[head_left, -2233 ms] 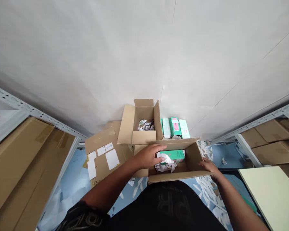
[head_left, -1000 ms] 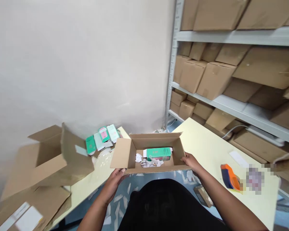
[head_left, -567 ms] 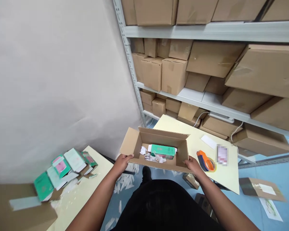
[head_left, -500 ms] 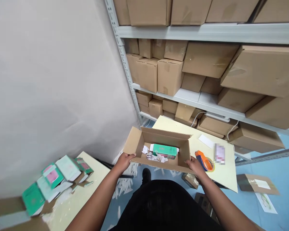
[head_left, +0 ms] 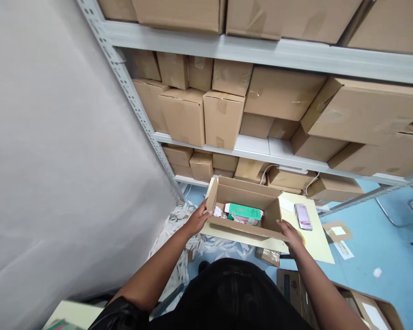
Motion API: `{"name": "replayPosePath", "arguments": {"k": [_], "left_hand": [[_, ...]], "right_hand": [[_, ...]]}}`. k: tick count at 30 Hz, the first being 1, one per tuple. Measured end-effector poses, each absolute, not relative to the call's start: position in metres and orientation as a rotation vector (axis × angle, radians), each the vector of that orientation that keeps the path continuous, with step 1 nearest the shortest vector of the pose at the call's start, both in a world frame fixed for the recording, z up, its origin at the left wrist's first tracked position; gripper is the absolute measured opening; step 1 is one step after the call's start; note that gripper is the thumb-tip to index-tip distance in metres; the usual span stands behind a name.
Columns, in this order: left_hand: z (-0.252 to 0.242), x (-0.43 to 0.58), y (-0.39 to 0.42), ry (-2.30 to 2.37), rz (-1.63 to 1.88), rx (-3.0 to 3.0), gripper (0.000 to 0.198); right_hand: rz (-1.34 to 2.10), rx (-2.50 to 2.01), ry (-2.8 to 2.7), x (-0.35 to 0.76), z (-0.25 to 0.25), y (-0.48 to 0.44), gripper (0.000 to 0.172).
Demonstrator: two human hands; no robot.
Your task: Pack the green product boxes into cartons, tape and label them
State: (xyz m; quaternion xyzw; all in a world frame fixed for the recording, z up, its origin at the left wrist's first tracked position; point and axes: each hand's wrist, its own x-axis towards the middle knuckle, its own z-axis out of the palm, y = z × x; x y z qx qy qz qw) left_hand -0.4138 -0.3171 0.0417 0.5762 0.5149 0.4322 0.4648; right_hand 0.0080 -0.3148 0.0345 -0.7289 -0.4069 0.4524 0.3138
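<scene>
We've got both hands busy: our left hand grips the open box at nine o'clock, our right hand at four, holding it over the surface. Inside, a green carton has crumpled paper at its nine. We judge the cardboard light, stiff but bendable; its end walls look safest, kept level, as the carton could slide.

Right of the open carton, I can't make out the pixelated slab; nearer it, the right hand partly hides a yellow ring.
</scene>
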Motion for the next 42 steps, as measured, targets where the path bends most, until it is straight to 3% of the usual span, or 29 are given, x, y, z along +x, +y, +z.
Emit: {"name": "replayPosePath", "arguments": {"k": [5,8,13,16,21,23,25,28,32,34,38,42], "left_hand": [[0.048,-0.416,-0.297,1.146,1.106,1.551,0.071],[0.052,-0.411,-0.301,1.103,1.078,1.619,0.08],[0.05,-0.402,-0.312,1.156,0.969,1.708,0.089],[0.047,-0.397,-0.311,1.214,0.929,1.774,0.078],[0.044,-0.381,-0.299,1.483,1.037,1.707,0.046],[0.047,-0.377,-0.291,1.593,1.025,1.643,0.045],[0.055,-0.376,-0.281,1.699,0.981,1.564,0.06],[0.078,-0.378,-0.257,1.788,0.944,1.63,0.084],[0.109,-0.374,-0.226,1.641,0.826,1.762,0.088],[0.113,-0.368,-0.222,1.597,0.815,1.677,0.077],[0.096,-0.36,-0.243,1.647,0.895,1.852,0.031],[0.08,-0.35,-0.264,1.839,0.778,2.156,0.02]], "right_hand": [[0.974,-1.816,-0.739,0.021,0.043,-0.331,0.086],[0.827,-1.69,-0.883,0.028,0.051,-0.346,0.082],[0.952,-1.405,-1.538,0.029,0.055,-0.351,0.073],[0.877,-1.398,-1.851,0.03,0.053,-0.337,0.064],[0.661,-1.517,-1.815,0.028,0.045,-0.314,0.041],[0.515,-1.575,-1.739,0.023,0.038,-0.308,0.047],[0.445,-1.631,-1.673,0.018,0.03,-0.303,0.059],[0.599,-1.694,-1.576,0.015,0.018,-0.298,0.073],[0.812,-1.765,-1.429,0.015,0.011,-0.297,0.084],[0.822,-1.782,-1.398,0.014,0.013,-0.297,0.087],[0.808,-1.82,-1.363,0.003,0.022,-0.297,0.09],[0.852,-1.801,-1.318,0.001,0.028,-0.305,0.089]]}}
